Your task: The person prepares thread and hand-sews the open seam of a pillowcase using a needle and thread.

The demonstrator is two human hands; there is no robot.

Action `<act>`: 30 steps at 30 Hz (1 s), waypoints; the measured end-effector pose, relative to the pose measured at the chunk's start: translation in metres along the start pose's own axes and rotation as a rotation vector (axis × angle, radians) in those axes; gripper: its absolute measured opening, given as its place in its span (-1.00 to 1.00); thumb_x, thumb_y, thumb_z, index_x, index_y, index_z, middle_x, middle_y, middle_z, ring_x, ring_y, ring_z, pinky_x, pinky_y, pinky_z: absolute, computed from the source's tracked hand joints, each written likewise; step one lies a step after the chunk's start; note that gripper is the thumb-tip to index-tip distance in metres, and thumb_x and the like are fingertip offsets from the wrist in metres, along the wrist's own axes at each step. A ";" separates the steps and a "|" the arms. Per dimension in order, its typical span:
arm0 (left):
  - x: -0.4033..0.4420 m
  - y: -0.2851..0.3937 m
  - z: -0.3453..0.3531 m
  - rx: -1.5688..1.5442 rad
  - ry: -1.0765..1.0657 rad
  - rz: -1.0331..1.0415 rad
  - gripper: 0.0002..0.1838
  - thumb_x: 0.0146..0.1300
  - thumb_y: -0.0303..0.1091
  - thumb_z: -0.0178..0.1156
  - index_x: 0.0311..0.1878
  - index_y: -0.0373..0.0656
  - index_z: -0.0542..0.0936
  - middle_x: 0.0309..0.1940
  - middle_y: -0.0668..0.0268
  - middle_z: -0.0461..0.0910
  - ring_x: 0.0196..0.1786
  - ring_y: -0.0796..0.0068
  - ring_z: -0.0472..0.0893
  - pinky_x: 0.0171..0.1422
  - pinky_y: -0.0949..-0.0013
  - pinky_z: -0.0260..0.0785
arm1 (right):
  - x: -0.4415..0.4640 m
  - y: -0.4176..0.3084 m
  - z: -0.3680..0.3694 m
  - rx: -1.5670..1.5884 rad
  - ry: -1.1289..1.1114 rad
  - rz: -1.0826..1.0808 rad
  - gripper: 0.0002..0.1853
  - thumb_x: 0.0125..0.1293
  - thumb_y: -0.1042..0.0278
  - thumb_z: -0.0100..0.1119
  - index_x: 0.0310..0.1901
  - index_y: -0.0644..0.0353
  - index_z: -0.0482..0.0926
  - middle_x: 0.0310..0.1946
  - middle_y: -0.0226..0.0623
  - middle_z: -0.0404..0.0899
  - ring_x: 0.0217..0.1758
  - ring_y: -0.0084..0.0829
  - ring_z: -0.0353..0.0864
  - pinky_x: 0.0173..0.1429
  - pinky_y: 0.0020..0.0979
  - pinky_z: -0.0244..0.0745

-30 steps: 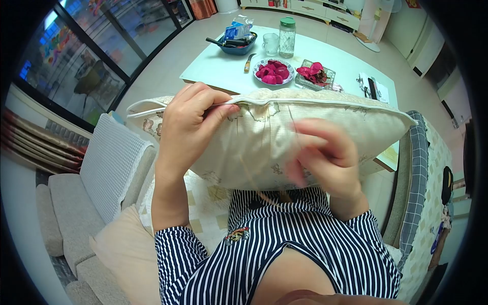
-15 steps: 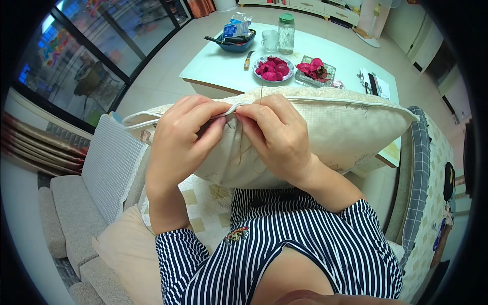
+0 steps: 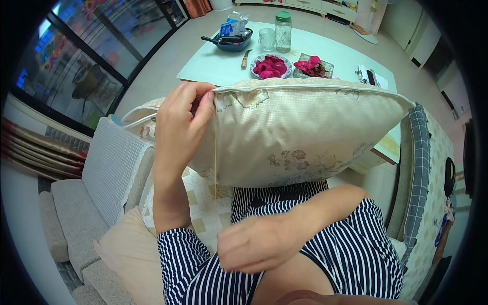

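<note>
Readable text: none for you
Blue-and-white packet [image 3: 233, 26]: left of the green-lidded bottle [image 3: 283, 36], any printing too small for you to read
Bottle glass: no lettering that you can make out
White sheet [image 3: 383, 84]: to the right of that bottle and nearer you, any writing too small to tell
Cushion [image 3: 320, 119]: on your side of the bottle, its print shows you flowers, no letters

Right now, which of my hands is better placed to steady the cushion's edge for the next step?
The left hand, I'd judge: it pinches the cushion by its top edge, beside the thread. The right hand is lower down, apart from the cushion, with the thread running toward it.
</note>
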State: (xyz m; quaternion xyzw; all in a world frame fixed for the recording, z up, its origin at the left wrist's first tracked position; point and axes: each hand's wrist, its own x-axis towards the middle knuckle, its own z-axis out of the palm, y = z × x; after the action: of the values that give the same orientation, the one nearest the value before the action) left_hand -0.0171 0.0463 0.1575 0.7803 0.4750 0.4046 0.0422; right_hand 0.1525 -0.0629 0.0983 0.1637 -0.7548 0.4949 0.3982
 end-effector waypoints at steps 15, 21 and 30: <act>0.026 -0.044 0.035 -0.015 0.128 -0.097 -0.78 0.45 -0.34 0.24 -0.05 -0.31 0.72 -0.22 0.19 0.71 -0.24 0.38 0.66 -0.07 0.33 0.49 | -0.003 -0.007 0.022 0.382 -0.138 0.120 -0.96 0.35 0.53 0.27 -0.25 0.27 0.61 -0.30 -0.27 0.55 -0.19 -0.27 0.59 -0.13 -0.29 0.49; 0.031 -0.044 0.040 -0.030 0.148 -0.089 -0.78 0.43 -0.32 0.24 -0.08 -0.29 0.72 -0.23 0.15 0.71 -0.29 0.28 0.67 -0.10 0.25 0.50 | -0.003 -0.008 0.018 0.415 -0.183 0.139 -0.96 0.41 0.50 0.25 -0.21 0.27 0.64 -0.29 -0.27 0.56 -0.17 -0.27 0.61 -0.11 -0.28 0.52; -0.001 0.014 0.011 0.074 0.133 0.063 -0.88 0.36 -0.49 0.28 -0.10 -0.29 0.69 -0.30 0.20 0.65 -0.27 0.30 0.62 -0.14 0.27 0.45 | -0.006 -0.016 -0.063 -0.781 0.454 0.095 -0.74 0.33 0.52 0.33 0.05 0.30 0.70 -0.25 -0.20 0.63 -0.22 -0.24 0.63 -0.11 -0.26 0.58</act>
State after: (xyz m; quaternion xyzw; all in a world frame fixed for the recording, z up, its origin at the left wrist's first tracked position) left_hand 0.0002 0.0412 0.1561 0.7674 0.4664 0.4388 -0.0310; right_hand 0.1942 -0.0155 0.1154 -0.1464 -0.7850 0.2143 0.5625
